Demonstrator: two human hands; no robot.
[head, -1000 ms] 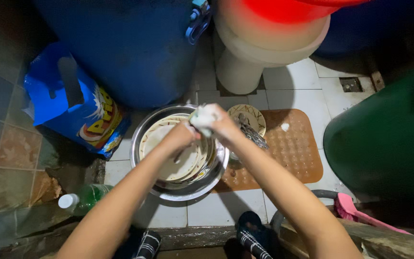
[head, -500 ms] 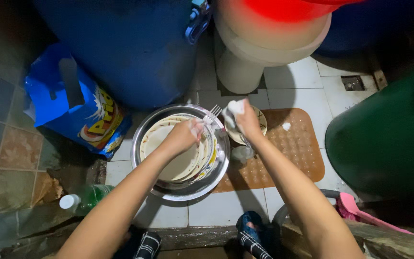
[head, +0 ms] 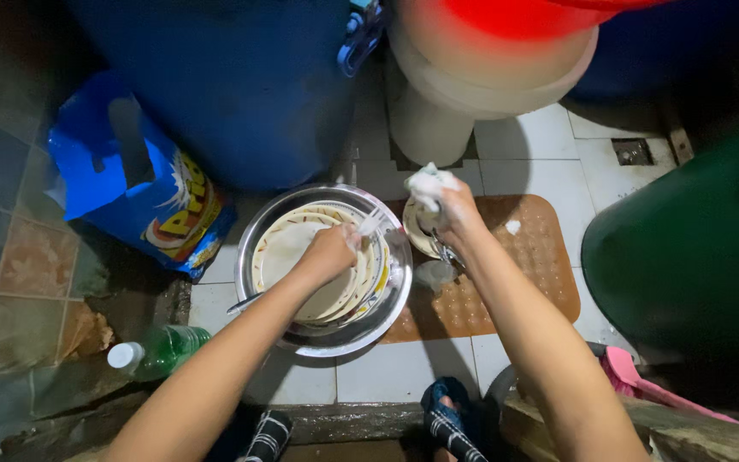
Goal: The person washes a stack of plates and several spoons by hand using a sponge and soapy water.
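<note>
Left hand [head: 328, 254]: closed around the handle of a thin metal fork [head: 368, 224], tines pointing up and toward the right hand, held over the round steel basin [head: 395, 295].
Right hand [head: 453, 216]: fingers closed on a white, soapy, crumpled sponge or cloth [head: 428, 183], raised just right of the basin's rim, apart from the fork.

Handling note (a judgement): the fork is slim and likely slick with suds; a firm pinch low on the handle, with the wad drawn along the tines from root to tip, should clean between them without the fork twisting loose. Keeping both over the basin lets drips fall inside.

Contents of basin: stack of shallow round plates [head: 288, 248], cream with patterned rims, smooth and glossy; a second utensil handle pokes out at the basin's lower left.

Right of basin, touching or nearly so: small patterned dish [head: 414, 231] carrying more cutlery, on an orange-brown rubber mat [head: 523, 274] with a studded surface.

Behind basin: large blue plastic drum [head: 233, 85]; cream rounded vessel [head: 481, 85] with red above.

Left of basin: blue crinkled plastic detergent bag [head: 130, 188]; below it, green bottle with white cap [head: 160, 349] lying down.

Far right of basin: dark green container [head: 694, 248]; pink brush [head: 643, 381].
</note>
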